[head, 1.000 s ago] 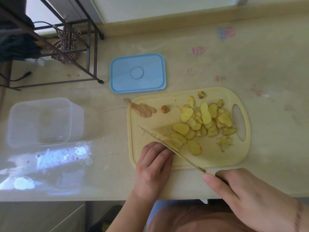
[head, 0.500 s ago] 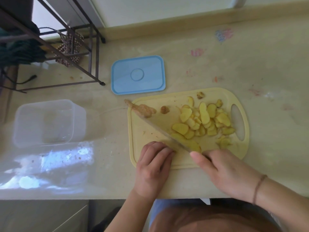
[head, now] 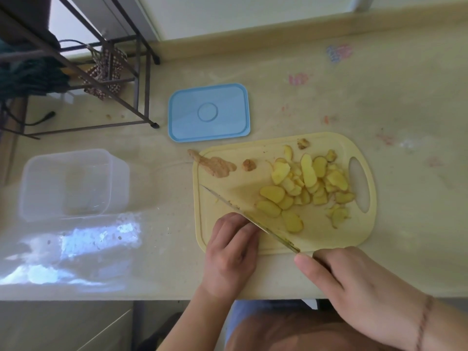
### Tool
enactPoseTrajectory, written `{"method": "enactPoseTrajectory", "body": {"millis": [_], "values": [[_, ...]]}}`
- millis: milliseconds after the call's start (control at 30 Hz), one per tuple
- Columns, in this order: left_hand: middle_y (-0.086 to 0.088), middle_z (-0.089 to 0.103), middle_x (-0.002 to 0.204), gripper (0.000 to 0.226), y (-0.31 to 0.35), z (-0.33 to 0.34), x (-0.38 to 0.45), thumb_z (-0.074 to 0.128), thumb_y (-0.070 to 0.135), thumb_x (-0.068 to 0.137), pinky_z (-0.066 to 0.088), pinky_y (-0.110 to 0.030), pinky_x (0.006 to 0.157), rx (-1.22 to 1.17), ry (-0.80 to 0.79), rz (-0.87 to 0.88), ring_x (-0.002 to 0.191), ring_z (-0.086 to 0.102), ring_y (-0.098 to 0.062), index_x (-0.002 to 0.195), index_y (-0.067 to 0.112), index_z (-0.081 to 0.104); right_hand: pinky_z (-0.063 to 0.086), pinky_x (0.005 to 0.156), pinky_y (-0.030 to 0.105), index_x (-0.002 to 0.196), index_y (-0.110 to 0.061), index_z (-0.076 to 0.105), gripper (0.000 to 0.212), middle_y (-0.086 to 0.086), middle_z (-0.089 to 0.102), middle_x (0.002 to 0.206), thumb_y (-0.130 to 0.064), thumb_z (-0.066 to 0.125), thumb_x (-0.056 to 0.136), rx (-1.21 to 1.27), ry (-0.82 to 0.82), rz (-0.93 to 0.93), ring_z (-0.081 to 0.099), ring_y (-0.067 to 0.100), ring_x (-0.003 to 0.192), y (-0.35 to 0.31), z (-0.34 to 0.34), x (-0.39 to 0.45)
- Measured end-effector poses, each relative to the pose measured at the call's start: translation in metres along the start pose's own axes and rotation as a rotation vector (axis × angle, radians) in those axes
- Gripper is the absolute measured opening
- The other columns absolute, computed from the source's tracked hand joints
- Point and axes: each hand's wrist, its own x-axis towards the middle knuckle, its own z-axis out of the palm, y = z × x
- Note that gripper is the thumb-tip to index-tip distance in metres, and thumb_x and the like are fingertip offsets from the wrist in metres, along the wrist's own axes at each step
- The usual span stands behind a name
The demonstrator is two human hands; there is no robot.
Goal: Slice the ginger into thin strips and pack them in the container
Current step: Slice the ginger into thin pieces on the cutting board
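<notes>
Many pale ginger slices (head: 305, 188) lie heaped on the yellow cutting board (head: 326, 145); they look light, firm and damp, best pinned flat under curled fingertips. The left hand (head: 231, 245) curls down at the board's near edge; what it pins is hidden. The right hand (head: 354, 282) grips the knife (head: 250, 219). The clear container (head: 68, 183) waits empty, well apart on the beige counter (head: 379, 97).
</notes>
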Motion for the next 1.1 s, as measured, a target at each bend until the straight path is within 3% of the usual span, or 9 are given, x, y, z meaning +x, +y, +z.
{"method": "enactPoseTrajectory", "body": {"millis": [133,367,500,700,800,867,933,1000,1100], "values": [[-0.01,0.068,0.101,0.018,0.001,0.0,0.0,0.073,-0.011,0.08,0.051,-0.033,0.086,0.01,-0.003,-0.008,0.093,0.065,-0.03,0.095,-0.002,0.076,0.033,0.052,0.024,0.055,-0.016,0.035,0.064,-0.002,0.038,0.047,-0.072,0.019,0.081,0.005,-0.014,0.042,0.041,0.012,0.05,0.001,0.002,0.006],[-0.004,0.058,0.099,0.011,0.001,0.001,0.002,0.078,-0.007,0.079,0.053,-0.035,0.08,-0.004,0.011,-0.039,0.088,0.062,-0.027,0.088,-0.002,0.074,0.031,0.047,0.024,0.057,-0.014,0.037,0.07,-0.001,0.04,0.047,-0.074,0.017,0.085,0.069,-0.023,0.066,0.036,0.01,0.042,-0.007,-0.013,0.012],[-0.002,0.056,0.1,0.01,0.0,0.001,0.0,0.078,-0.004,0.08,0.052,-0.036,0.079,-0.003,0.004,-0.043,0.088,0.061,-0.026,0.087,-0.001,0.073,0.02,0.038,0.02,0.063,-0.015,0.037,0.059,0.001,0.026,0.052,-0.072,0.034,0.08,0.601,-0.243,0.246,0.02,0.013,0.039,-0.002,-0.035,0.035],[-0.003,0.059,0.104,0.019,0.016,-0.001,0.015,0.073,0.004,0.084,0.051,-0.037,0.083,-0.083,0.108,-0.073,0.095,0.06,-0.022,0.101,0.009,0.067,0.024,0.036,0.013,0.063,-0.017,0.042,0.067,0.001,0.022,0.053,-0.084,0.051,0.071,1.119,-0.414,0.414,0.016,0.009,0.036,0.018,-0.058,0.049],[0.005,0.067,0.107,0.021,0.051,-0.003,0.049,0.059,0.029,0.094,0.055,-0.031,0.078,-0.457,0.171,-0.513,0.096,0.065,-0.014,0.11,0.019,0.067,0.027,0.035,0.013,0.065,-0.017,0.043,0.066,-0.002,0.027,0.049,-0.081,0.06,0.067,1.367,-0.634,0.381,0.022,0.006,0.033,0.021,-0.061,0.045],[0.012,0.069,0.098,0.026,0.07,-0.007,0.08,0.052,0.044,0.098,0.055,-0.03,0.075,-0.895,0.089,-0.912,0.092,0.065,-0.012,0.101,0.029,0.072,0.03,0.035,0.015,0.069,-0.016,0.045,0.064,-0.002,0.034,0.049,-0.079,0.057,0.076,1.54,-0.788,0.319,0.032,0.006,0.033,0.024,-0.057,0.045],[0.001,0.071,0.096,0.044,0.075,-0.007,0.1,0.042,0.047,0.099,0.059,-0.037,0.077,-1.383,-0.036,-1.238,0.091,0.068,-0.019,0.091,0.021,0.076,0.032,0.037,0.018,0.074,-0.015,0.047,0.061,-0.002,0.037,0.052,-0.075,0.049,0.085,1.657,-0.904,0.263,0.038,0.007,0.036,0.027,-0.056,0.046],[-0.013,0.071,0.104,0.053,0.067,-0.01,0.104,0.04,0.049,0.096,0.06,-0.041,0.075,-1.604,-0.12,-1.355,0.09,0.071,-0.028,0.101,0.007,0.072,0.032,0.038,0.019,0.078,-0.014,0.047,0.06,-0.002,0.036,0.054,-0.073,0.043,0.089,1.684,-0.924,0.238,0.037,0.008,0.039,0.032,-0.055,0.048],[-0.014,0.069,0.097,0.037,0.054,-0.009,0.097,0.053,0.036,0.094,0.06,-0.041,0.077,-1.673,-0.153,-1.296,0.087,0.069,-0.033,0.098,0.004,0.07,0.034,0.04,0.022,0.081,-0.014,0.048,0.06,0.0,0.035,0.057,-0.071,0.037,0.092,1.709,-0.925,0.23,0.035,0.011,0.041,0.043,-0.055,0.049]]}}
